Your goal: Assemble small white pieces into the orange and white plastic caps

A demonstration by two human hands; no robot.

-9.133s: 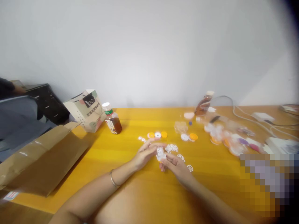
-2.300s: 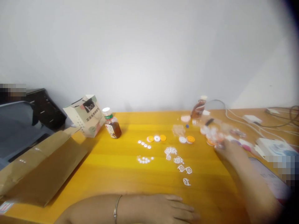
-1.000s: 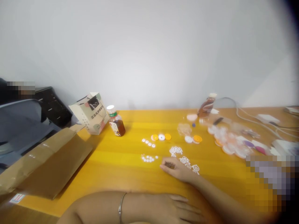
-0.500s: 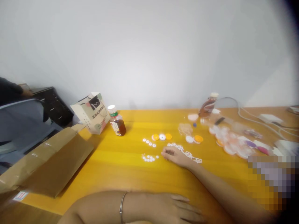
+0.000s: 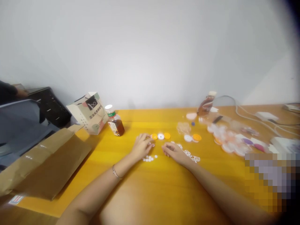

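My left hand [image 5: 141,146], with a thin bangle on its wrist, reaches over the table left of centre. Its fingers are apart and hide the spot where a row of small white discs lay. Below the hand is a cluster of small white discs [image 5: 149,158]. Just past its fingertips sit an orange roll [image 5: 154,137], a white roll [image 5: 161,136] and another orange roll [image 5: 167,136]. My right hand [image 5: 172,152] rests with curled, closed fingers; whatever they hold is hidden. A white lace strip [image 5: 187,153] runs beside and behind it.
A brown paper bag [image 5: 53,165] and a printed gift bag [image 5: 91,114] stand left, near a bottle of dark drink [image 5: 116,123]. To the right lie more rolls [image 5: 196,137], a clump of pale rolls [image 5: 231,140], a second bottle [image 5: 206,104] and cables. Another person's hand [image 5: 21,92] shows far left.
My left hand has moved from the near table edge forward to the small white discs. My right hand stays by the lace strip, fingers still curled. The view has shifted slightly.
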